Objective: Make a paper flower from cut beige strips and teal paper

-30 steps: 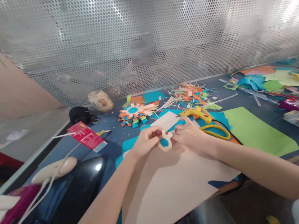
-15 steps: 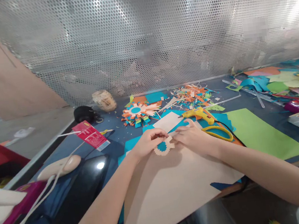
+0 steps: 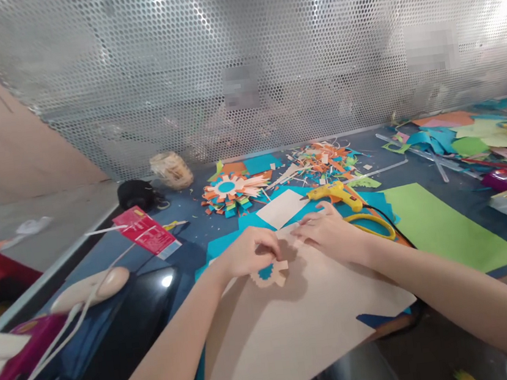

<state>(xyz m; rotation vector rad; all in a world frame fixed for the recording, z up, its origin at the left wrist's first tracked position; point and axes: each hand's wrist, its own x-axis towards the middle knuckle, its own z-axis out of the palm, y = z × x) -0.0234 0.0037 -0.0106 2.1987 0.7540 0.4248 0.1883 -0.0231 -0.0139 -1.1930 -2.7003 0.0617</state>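
My left hand (image 3: 254, 248) is closed on a paper flower (image 3: 271, 275), a toothed peach ring with a blue centre and a few square-ended petals on its right side. It holds the flower just above a large peach sheet (image 3: 280, 334). To the right, my right hand (image 3: 326, 236) rests at the sheet's upper edge, fingers bent and fingertips down on it. Whatever lies under those fingertips is too small to make out. Just beyond that hand lies a yellow glue gun (image 3: 337, 194). A small pale paper piece (image 3: 282, 208) sits on blue paper between the hands.
A finished layered paper flower (image 3: 228, 188) and a heap of paper scraps (image 3: 324, 161) lie at the back. Yellow-handled scissors (image 3: 371, 225) and a green sheet (image 3: 452, 227) are at right. At left are a black tablet-like slab (image 3: 127, 329), a red packet (image 3: 145, 231) and white cables.
My left hand has brought the paper flower down and left, away from my right hand. My right hand has let go of the flower and stays near the sheet's upper edge.
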